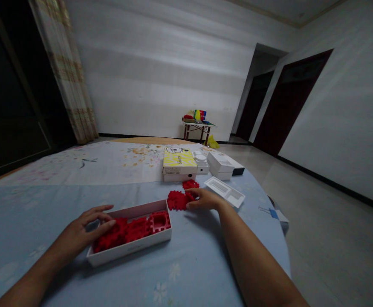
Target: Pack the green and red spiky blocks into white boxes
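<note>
Several red toothed-edge interlocking pieces (137, 230) fill a long white open box (131, 248) on the table. My left hand (88, 224) lies over the left end of this box, its fingers apart. The thumb reaches in at the red pieces, and one finger extends past the far wall. Beyond the box's right end, my right hand (205, 199) pinches the right edge of a red interlocking piece (177, 200) at table level. Just behind it rests another red piece (191, 184).
A white compartment tray (224, 192) lies right of my right hand. Behind stand a yellow-and-white box (180, 162), a small white box with a round top (200, 160) and a larger white box (220, 165). A blue binder clip (273, 213) grips the cloth at the table's right edge.
</note>
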A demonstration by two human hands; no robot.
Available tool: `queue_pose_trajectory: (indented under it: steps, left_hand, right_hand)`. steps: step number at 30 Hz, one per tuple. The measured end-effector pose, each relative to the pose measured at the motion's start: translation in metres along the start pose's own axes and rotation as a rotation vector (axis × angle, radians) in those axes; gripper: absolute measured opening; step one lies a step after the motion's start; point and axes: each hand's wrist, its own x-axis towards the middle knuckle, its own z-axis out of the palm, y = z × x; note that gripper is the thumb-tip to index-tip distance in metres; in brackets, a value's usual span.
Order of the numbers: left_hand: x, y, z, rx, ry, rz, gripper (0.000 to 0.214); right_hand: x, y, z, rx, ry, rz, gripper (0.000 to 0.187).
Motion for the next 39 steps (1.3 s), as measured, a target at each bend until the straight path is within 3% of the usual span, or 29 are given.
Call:
queue_pose_trajectory:
  steps: [7, 13, 17, 21, 27, 33, 36, 39]
  left_hand:
    - [0.000, 0.002, -0.001, -0.031, -0.006, -0.022, 0.042]
    - [-0.003, 0.010, -0.001, 0.145, 0.048, 0.038, 0.045]
    - [-0.005, 0.013, 0.000, 0.317, 0.016, 0.090, 0.052]
    - [-0.008, 0.014, 0.000, 0.400, -0.063, 0.064, 0.062]
    - [-0.013, 0.009, -0.007, 0.286, -0.176, 0.089, 0.066]
    - [-0.016, 0.015, -0.010, 0.198, -0.075, 0.036, 0.073]
    - [-0.015, 0.017, -0.011, 0.202, -0.004, 0.034, 0.066]
    - [-0.014, 0.018, -0.011, 0.244, -0.018, 0.076, 0.055]
  right_hand:
    - [-0.002, 0.005, -0.002, 0.100, -0.049, -0.015, 0.064]
    - [0.003, 0.001, -0.002, 0.125, 0.196, 0.003, 0.073]
    - [0.006, -0.008, 0.006, 0.007, 0.252, -0.080, 0.074]
    - [0.010, -0.014, 0.020, -0.206, 0.201, -0.114, 0.081]
    - [0.009, -0.018, 0.027, -0.373, 0.087, -0.071, 0.076]
    - [0.008, -0.019, 0.026, -0.394, 0.088, -0.077, 0.074]
    - [0.008, -0.017, 0.027, -0.376, 0.100, -0.105, 0.074]
    - [0.008, -0.014, 0.027, -0.345, 0.105, -0.112, 0.072]
